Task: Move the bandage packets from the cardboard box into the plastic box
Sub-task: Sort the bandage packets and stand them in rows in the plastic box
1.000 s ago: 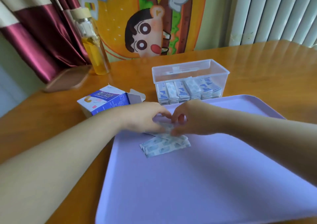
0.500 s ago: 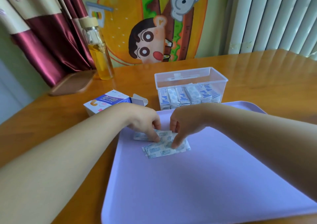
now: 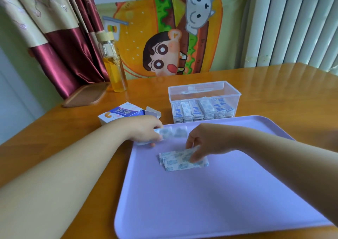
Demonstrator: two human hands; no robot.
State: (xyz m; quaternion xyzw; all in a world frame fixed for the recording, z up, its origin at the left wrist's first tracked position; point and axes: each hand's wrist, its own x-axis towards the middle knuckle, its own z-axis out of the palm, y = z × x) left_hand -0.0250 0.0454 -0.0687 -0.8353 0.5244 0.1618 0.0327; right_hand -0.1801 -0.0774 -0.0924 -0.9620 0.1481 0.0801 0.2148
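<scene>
Two hands, two boxes, one tray. My left hand [image 3: 144, 129] is curled round a small clutch of bandage packets [image 3: 171, 132], which stick out past my fingertips toward my right hand; they are blurred, so I cannot count them, perhaps two or three. My right hand [image 3: 206, 141] is bent down over the loose pile [image 3: 175, 162], thumb and fingers pinching one packet at the pile's right end and tilting it up. The pile is a fan of several overlapping packets lying flat on the lavender tray [image 3: 201, 202], just below my right fingertips and nearer to me than my left hand. The clear plastic box [image 3: 236, 96] stands open beyond both hands, just past the tray's far rim, with about six upright stacks [image 3: 201, 110] along its near wall. The cardboard box [image 3: 118, 113] lies on its side just behind my left wrist, flap open, off the tray on the wooden table [image 3: 274, 85]. Bare tray spreads toward me and to the right of my hands.
</scene>
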